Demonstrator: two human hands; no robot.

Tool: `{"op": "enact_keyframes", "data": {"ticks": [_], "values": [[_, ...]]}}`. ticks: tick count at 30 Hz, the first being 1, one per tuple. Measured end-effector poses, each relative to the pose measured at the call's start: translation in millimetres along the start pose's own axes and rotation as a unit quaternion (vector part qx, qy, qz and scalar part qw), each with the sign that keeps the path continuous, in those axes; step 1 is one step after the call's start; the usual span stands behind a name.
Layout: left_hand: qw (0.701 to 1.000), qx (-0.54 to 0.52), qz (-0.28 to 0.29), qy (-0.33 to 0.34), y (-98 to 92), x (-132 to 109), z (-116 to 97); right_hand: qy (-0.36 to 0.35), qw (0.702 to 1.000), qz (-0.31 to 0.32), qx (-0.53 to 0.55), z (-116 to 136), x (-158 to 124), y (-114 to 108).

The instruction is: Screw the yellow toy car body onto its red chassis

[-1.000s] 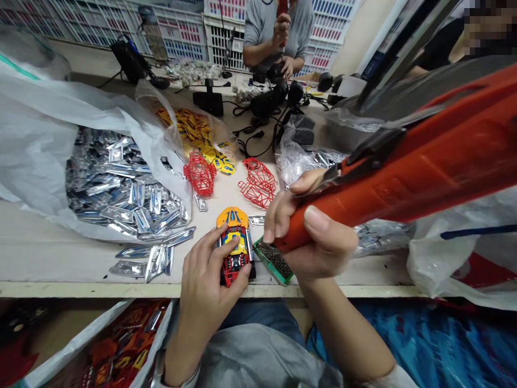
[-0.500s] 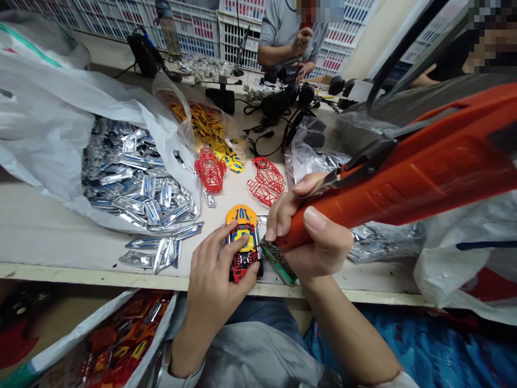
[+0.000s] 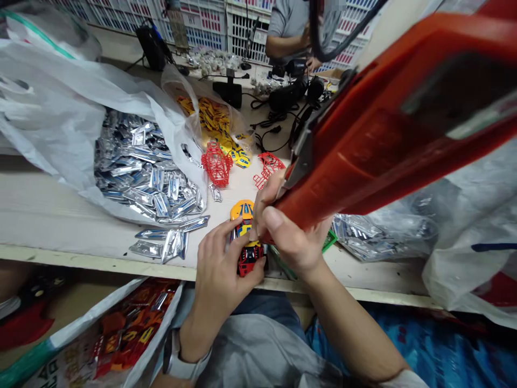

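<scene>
A small toy car (image 3: pixel 244 233) with a yellow front and red rear stands near the table's front edge. My left hand (image 3: pixel 220 264) curls round its left side and rear, holding it down. My right hand (image 3: pixel 288 234) grips the nose of a big orange electric screwdriver (image 3: pixel 388 118), whose body rises up to the right and fills much of the view. Its tip is over the car's middle, hidden behind my fingers. A green tray (image 3: pixel 328 243) peeks out from behind my right hand.
A white bag of silver foil parts (image 3: pixel 141 178) lies open at left, some spilled near the edge (image 3: pixel 165 245). Red wire-frame car shells (image 3: pixel 217 164) and yellow parts (image 3: pixel 210 121) lie behind. A person in grey (image 3: pixel 288 27) works across the table beside cables and cameras. Plastic bags (image 3: pixel 468 231) crowd the right.
The screwdriver has swung more upright and its tip has moved left from the green tray onto the car. My view has shifted closer, and my left hand still holds the car.
</scene>
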State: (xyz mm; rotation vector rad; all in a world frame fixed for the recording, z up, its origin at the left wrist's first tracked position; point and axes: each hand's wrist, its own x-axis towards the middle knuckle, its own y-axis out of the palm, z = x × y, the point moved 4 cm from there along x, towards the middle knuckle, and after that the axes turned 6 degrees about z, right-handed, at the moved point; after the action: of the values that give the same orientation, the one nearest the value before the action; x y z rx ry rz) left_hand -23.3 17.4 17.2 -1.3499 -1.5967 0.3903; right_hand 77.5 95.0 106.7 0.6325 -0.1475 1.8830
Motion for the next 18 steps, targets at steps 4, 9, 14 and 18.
{"op": "enact_keyframes", "data": {"ticks": [4, 9, 14, 18], "values": [[1.000, -0.004, 0.004, -0.007, -0.6, -1, 1, 0.002, 1.000, 0.021, 0.012, 0, -1, 3], [0.999, -0.021, 0.028, -0.007, -0.7, -2, 5, -0.039, 0.995, -0.087, 0.031, 13, -3, -34], [0.995, -0.091, 0.032, 0.008, -3.2, -2, 11, -0.129, 0.969, -0.198, -0.074, 34, -20, -97], [0.993, -0.118, 0.020, 0.014, -7.3, -3, 11, -0.144, 0.950, -0.238, -0.142, 34, -36, -130]]}}
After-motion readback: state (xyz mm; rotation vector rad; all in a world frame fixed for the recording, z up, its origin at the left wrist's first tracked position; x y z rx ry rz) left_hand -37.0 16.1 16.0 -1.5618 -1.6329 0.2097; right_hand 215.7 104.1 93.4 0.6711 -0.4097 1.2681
